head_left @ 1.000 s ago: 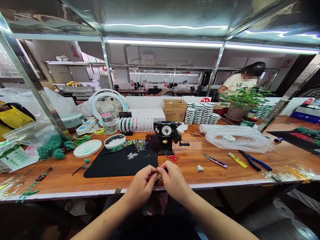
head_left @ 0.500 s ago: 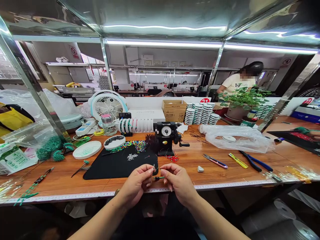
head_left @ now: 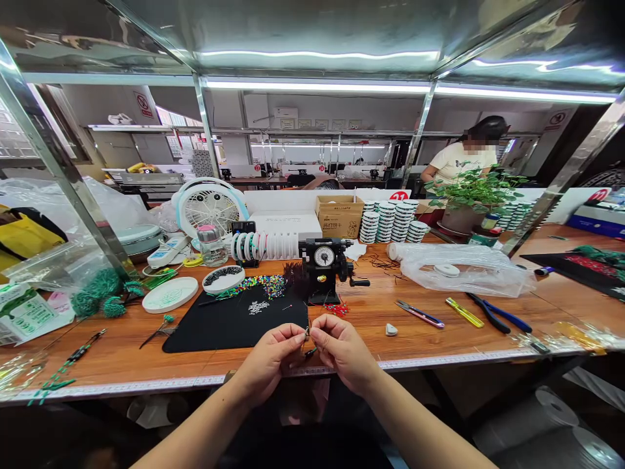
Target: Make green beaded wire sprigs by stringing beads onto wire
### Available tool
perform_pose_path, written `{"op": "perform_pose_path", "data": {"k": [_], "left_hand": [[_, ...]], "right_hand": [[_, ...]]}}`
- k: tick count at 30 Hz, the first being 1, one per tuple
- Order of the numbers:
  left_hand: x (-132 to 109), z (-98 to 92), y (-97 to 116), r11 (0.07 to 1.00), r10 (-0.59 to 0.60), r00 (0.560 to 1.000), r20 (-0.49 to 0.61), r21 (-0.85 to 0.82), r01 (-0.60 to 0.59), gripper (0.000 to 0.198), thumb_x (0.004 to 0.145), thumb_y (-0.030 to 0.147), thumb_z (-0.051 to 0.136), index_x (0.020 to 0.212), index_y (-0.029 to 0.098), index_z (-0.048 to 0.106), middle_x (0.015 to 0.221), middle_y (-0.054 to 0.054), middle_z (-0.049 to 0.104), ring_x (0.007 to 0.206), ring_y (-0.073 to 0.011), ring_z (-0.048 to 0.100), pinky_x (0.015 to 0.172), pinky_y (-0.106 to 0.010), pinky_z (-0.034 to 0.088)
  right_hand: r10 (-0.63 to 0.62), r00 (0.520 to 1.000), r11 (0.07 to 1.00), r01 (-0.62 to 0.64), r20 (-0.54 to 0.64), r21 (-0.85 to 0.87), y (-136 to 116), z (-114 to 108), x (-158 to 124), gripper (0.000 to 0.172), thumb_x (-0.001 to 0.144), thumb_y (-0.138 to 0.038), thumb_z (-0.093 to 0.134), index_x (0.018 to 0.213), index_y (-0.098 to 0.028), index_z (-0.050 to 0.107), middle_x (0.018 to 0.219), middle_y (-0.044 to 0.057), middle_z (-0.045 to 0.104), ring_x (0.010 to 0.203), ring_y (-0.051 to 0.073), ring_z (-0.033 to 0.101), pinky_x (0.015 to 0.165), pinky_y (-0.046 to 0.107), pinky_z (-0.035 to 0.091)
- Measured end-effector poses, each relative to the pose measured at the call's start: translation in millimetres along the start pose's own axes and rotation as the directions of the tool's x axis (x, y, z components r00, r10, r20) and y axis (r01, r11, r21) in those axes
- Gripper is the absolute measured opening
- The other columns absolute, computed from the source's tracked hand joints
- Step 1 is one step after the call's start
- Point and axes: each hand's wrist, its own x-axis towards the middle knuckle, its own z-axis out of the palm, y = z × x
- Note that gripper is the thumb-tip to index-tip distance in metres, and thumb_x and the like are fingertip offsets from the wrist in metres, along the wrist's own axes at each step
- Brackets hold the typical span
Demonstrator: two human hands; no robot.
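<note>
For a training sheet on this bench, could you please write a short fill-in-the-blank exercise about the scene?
The left hand and right hand hold a small wire piece between their ____.
The pliers have one black handle and one ____ handle.
The cardboard box stands to the ____ of the potted plant.

fingertips; blue; left

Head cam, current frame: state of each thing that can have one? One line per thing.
Left hand: raised, fingers pinching the piece below.
Right hand: raised, fingers pinching the same piece.
Tiny wire-like piece: held between both hands, detail too small to tell.
Black-and-blue-handled pliers: lying on the table, handles spread.
Round white-and-blue desk fan: upright, running or not cannot tell.
Clear glass jar: upright, lid on.
</note>
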Motion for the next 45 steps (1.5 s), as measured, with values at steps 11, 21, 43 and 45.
{"op": "perform_pose_path", "data": {"k": [11, 21, 43, 45], "left_hand": [[4, -6.1, 3, 0.998, -0.035, 0.998, 0.057, -0.051, 0.038, 0.016, 0.076, 0.026, 0.064, 0.073, 0.013, 0.057, 0.053, 0.006, 0.037, 0.049, -0.0062, 0.026, 0.05, -0.022, 0.019], [3, -9.9, 2, 0.995, -0.048, 0.992, 0.113, -0.084, 0.057, 0.014, 0.077, 0.024, 0.064, 0.072, 0.012, 0.058, 0.054, 0.005, 0.039, 0.049, -0.006, 0.026, 0.05, -0.022, 0.018], [3, -8.1, 2, 0.993, -0.049, 0.992, 0.117, -0.097, 0.061, 0.012, 0.076, 0.023, 0.064, 0.073, 0.012, 0.059, 0.058, 0.003, 0.044, 0.05, -0.0063, 0.03, 0.05, -0.021, 0.02], [3, -7.1, 3, 0.994, -0.051, 0.993, 0.111, -0.094, 0.062, 0.012, 0.076, 0.023, 0.064, 0.073, 0.012, 0.059, 0.056, 0.003, 0.043, 0.05, -0.0063, 0.03, 0.05, -0.021, 0.02]], "right_hand": [[-0.087, 0.987, 0.893, 0.138, 0.137, -0.428, -19, -13, 6, 0.015, 0.08, -0.03, 0.06, 0.075, -0.017, 0.053, 0.076, -0.002, 0.048, 0.051, 0.005, 0.039, 0.048, 0.02, 0.033], [-0.131, 0.97, 0.832, 0.22, 0.204, -0.51, -29, -11, 6, 0.009, 0.074, -0.018, 0.06, 0.067, -0.016, 0.055, 0.08, 0.001, 0.051, 0.08, 0.014, 0.05, 0.072, 0.026, 0.04], [-0.006, 0.978, 0.894, 0.1, 0.211, -0.436, -27, -13, 9, 0.007, 0.066, -0.014, 0.063, 0.063, -0.016, 0.057, 0.073, -0.001, 0.052, 0.081, 0.015, 0.053, 0.071, 0.026, 0.04], [-0.003, 0.98, 0.893, 0.093, 0.199, -0.44, -27, -12, 9, 0.007, 0.066, -0.014, 0.063, 0.062, -0.016, 0.057, 0.074, -0.001, 0.051, 0.081, 0.015, 0.053, 0.071, 0.026, 0.04]]}}
